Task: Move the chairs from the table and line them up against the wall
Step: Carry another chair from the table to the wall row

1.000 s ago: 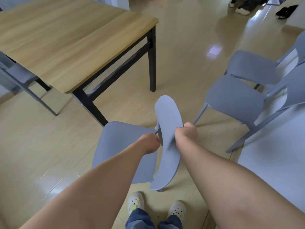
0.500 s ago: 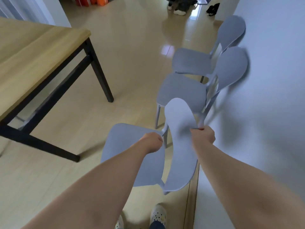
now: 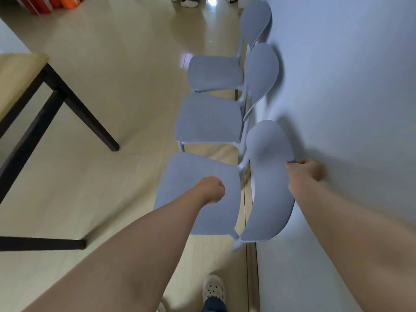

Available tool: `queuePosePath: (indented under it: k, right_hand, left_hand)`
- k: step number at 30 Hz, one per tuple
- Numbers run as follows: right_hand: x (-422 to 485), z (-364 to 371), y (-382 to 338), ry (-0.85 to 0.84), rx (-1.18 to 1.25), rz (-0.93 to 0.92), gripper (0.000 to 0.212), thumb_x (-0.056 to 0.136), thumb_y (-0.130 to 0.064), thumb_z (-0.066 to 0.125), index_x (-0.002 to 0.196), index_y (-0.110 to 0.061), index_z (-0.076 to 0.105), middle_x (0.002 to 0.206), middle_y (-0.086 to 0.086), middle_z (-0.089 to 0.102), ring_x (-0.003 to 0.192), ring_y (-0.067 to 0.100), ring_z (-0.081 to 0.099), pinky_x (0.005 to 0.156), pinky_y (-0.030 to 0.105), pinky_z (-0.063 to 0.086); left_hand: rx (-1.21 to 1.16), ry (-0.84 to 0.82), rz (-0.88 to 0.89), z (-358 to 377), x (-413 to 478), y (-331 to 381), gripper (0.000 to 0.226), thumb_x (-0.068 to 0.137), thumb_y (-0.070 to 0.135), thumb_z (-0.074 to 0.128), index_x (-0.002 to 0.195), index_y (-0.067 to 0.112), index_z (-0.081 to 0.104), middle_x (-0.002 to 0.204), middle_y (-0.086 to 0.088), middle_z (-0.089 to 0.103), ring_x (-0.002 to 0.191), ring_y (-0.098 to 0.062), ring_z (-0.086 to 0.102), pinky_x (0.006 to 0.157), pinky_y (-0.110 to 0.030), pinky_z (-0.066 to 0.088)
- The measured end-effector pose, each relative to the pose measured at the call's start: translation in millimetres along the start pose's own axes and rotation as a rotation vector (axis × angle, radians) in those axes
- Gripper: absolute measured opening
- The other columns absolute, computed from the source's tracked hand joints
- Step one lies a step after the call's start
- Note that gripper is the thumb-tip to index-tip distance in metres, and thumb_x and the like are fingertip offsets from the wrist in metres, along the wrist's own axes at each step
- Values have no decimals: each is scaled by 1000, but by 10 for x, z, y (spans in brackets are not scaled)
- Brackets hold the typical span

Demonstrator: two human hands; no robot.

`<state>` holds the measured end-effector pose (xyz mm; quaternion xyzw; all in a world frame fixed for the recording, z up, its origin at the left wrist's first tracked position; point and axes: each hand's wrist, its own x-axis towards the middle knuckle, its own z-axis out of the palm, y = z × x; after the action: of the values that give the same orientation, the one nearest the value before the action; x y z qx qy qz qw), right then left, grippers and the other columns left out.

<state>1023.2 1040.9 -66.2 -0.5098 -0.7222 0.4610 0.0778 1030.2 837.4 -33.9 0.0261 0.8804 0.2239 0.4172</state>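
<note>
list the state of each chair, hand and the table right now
near chair: held, backrest by the wall
middle chair: standing against wall
far chair: standing against wall
left hand: closed, over near chair's seat
right hand: gripping near chair's backrest edge
table: standing, unmoved

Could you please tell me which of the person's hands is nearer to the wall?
Right. The right hand grips the chair backrest edge right beside the wall; the left hand is over the chair seat, farther out.

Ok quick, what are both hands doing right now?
Left hand: closed in a fist over the nearest chair's seat; whether it grips anything cannot be told.
Right hand: closed on that chair's backrest.
</note>
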Motion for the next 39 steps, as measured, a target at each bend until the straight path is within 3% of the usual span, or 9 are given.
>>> queuePosePath:
  k: [6,9,14,20,27,31,35,37,39]
  right_hand:
    - [126,-42,21,48,-67,-6,22,81,-7,64,100,3,70,105,27,71,81,22,59,75,36,48]
    - [65,-80,-36,52,-148,-26,25,84,-3,57,106,4,67,112,28,68,102,37,66,87,42,50]
    - [-95,-67,-178,-31,-376,-98,43,83,-8,50,125,-7,45,134,20,51,125,37,48,103,42,40]
    - [-444,69,-332,-235,-672,-69,54,93,-19,42,146,-17,27,157,14,13,144,39,14,118,44,14]
    - [-1011,382,-395,-413,-657,-260,43,92,-17,39,134,-17,41,134,8,50,126,29,45,106,39,34]
    - [-1445,549,-441,-527,-717,-385,41,91,-16,38,132,-14,43,134,10,52,126,30,47,105,40,34]
    - [-1912,710,-475,-627,-726,-433,36,89,-18,42,125,-13,46,116,11,50,120,31,50,101,38,39]
    - [-2135,789,-470,-651,-710,-467,23,87,-19,44,109,-14,47,109,9,53,112,30,53,92,37,41]
    - [-2514,923,-472,-666,-696,-508,28,87,-20,44,114,-13,48,116,9,56,116,31,53,84,34,37]
  left_hand:
    - [43,0,14,12,51,113,19,95,1,34,92,11,51,94,-13,53,90,-22,46,76,-27,38]
    - [22,-4,6,6,46,140,36,97,4,34,120,0,61,118,-18,64,96,-23,50,83,-30,44]
    - [12,5,2,8,0,176,40,99,6,34,131,2,56,127,-17,61,122,-31,55,92,-32,45]
    - [-10,90,22,-120,-102,152,42,98,6,34,136,6,52,137,-14,55,125,-29,54,103,-34,43]
    - [-86,161,17,-268,-271,-112,38,96,7,37,129,7,57,126,-11,60,110,-25,60,93,-32,46]
    - [-139,231,-4,-359,-406,-464,25,93,7,36,99,16,59,100,-4,53,87,-19,52,81,-29,43]
    - [-181,303,-30,-497,-691,-890,30,93,7,38,105,17,63,100,-7,54,88,-22,52,85,-33,48]
    - [-176,334,-48,-558,-842,-1099,26,92,7,38,95,18,61,97,-7,52,84,-23,50,79,-31,45]
    - [-172,380,-74,-634,-1074,-1408,24,92,7,38,87,18,58,97,-10,54,81,-24,49,76,-30,44]
